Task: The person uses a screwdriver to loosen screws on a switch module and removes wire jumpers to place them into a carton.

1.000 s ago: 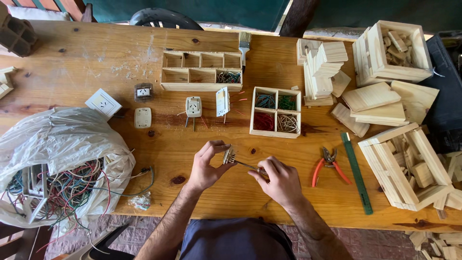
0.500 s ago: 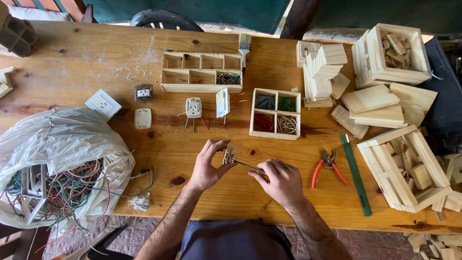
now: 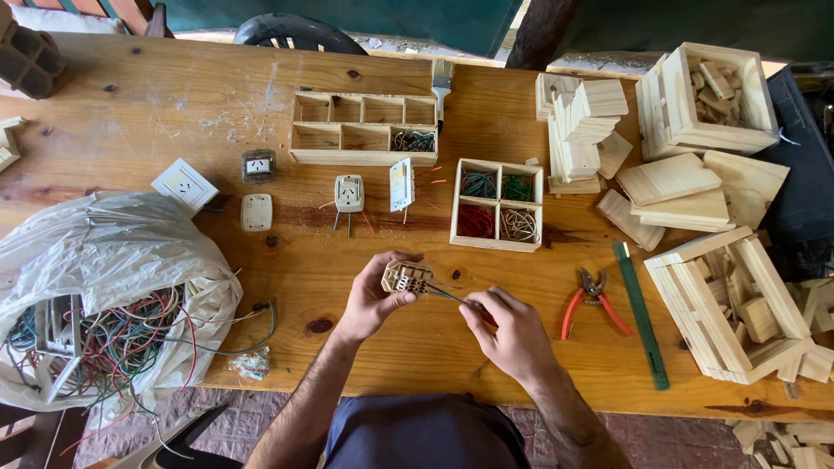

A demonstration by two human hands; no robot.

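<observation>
My left hand (image 3: 372, 300) grips a small beige socket module (image 3: 407, 277), its back turned up, just above the wooden table (image 3: 174, 104). My right hand (image 3: 512, 334) is closed on a thin screwdriver (image 3: 452, 296) with a reddish handle, and its tip touches the module. A four-compartment wooden box (image 3: 497, 205) with coiled wires of several colours stands just beyond my hands. Other white sockets (image 3: 349, 193) and wall plates (image 3: 185, 185) lie to the left of it.
A clear plastic bag (image 3: 104, 295) full of tangled wires fills the near left. Red-handled pliers (image 3: 592, 300) and a green ruler (image 3: 641, 313) lie to my right. Wooden crates (image 3: 738, 304) and stacked wood blocks (image 3: 582, 122) crowd the right side. A long divided tray (image 3: 365, 130) and a paintbrush (image 3: 441, 82) sit farther back.
Both hands stay in the same place; the module has turned slightly in my left hand and the screwdriver remains against it.
</observation>
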